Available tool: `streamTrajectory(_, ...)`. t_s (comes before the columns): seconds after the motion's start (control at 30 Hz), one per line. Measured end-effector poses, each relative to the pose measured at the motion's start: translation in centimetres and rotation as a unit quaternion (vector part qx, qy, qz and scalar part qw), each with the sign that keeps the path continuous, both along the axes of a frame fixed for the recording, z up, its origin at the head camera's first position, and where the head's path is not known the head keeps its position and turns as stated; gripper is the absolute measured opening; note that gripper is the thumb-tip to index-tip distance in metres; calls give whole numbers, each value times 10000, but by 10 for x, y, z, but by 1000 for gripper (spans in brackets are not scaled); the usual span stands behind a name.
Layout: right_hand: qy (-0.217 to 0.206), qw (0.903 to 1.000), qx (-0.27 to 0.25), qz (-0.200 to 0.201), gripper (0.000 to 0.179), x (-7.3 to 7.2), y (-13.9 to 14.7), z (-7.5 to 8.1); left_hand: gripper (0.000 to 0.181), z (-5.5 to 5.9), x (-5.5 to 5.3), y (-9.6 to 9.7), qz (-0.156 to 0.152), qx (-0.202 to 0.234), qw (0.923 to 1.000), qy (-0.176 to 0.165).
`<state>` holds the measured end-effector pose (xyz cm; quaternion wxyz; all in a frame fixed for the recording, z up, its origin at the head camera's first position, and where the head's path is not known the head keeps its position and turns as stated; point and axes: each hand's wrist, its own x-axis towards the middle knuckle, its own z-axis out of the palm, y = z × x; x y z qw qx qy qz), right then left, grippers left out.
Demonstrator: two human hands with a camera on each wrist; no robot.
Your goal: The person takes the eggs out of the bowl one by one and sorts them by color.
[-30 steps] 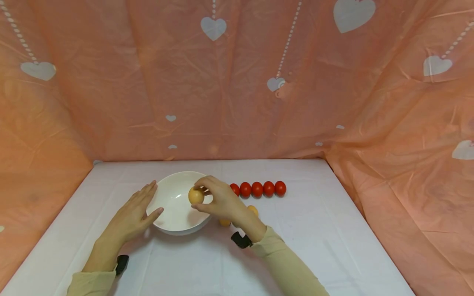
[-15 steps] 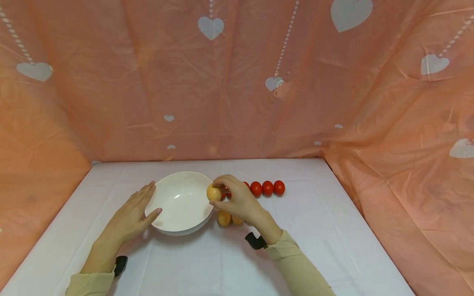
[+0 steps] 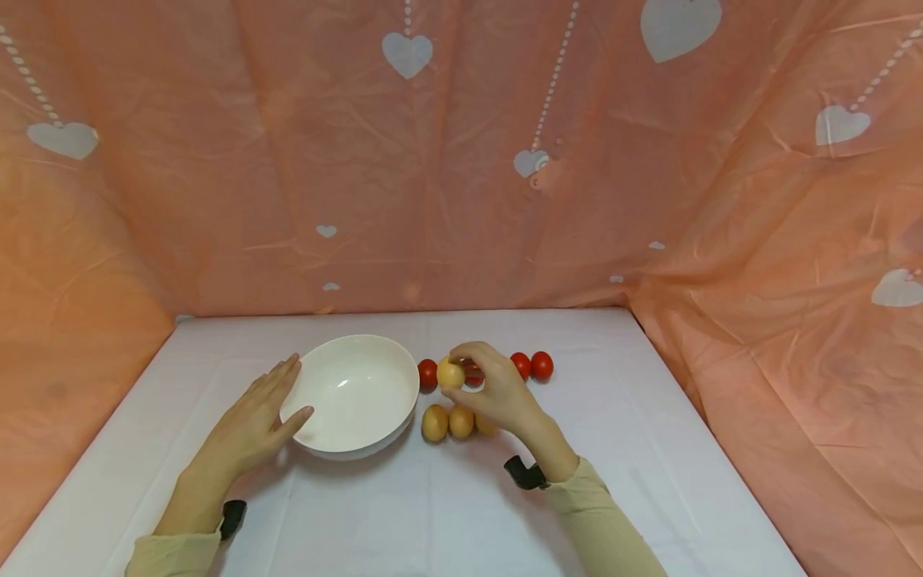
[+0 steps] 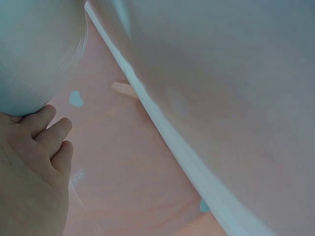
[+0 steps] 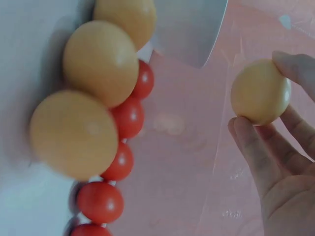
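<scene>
A white bowl [image 3: 353,393] stands left of centre in the head view. My left hand [image 3: 254,421] rests against its left side, fingers straight and thumb over the near rim. To the right of the bowl, my right hand [image 3: 497,390] pinches a tan egg [image 3: 450,374] between thumb and fingertips. The right wrist view shows this egg [image 5: 261,92] held up off the table. Below it in the head view, a row of three more eggs [image 3: 435,423] lies on the cloth, the rightmost partly behind my hand. Behind them runs a row of red cherry tomatoes [image 3: 542,366], some hidden by my hand.
A white cloth [image 3: 360,521] covers the table. Orange sheeting [image 3: 447,200] with pale hearts hangs behind it and at both sides. The bowl's right rim comes close to the leftmost tomato [image 3: 428,374].
My right hand has carried the egg rightward from over the bowl to over the tomato row, uncovering the lying eggs and the leftmost tomato. My left hand stays at the bowl.
</scene>
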<state>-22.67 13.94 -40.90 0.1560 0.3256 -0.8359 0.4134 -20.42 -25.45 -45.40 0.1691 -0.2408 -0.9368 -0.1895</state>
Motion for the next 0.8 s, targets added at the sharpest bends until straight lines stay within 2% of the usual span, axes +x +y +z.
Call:
streamTrajectory(0.23,-305,9991,47,-295,46,3,19,-5,78,1,1,0,1,30,10000,-45)
streamTrajectory(0.53,-190,9990,74,-405,45,6,40,-13,79,1,2,0,33,21,9999,-116)
streamTrajectory(0.8,-375,9977,186,-525,44,8,57,-18,78,1,3,0,17,19,10000,-91)
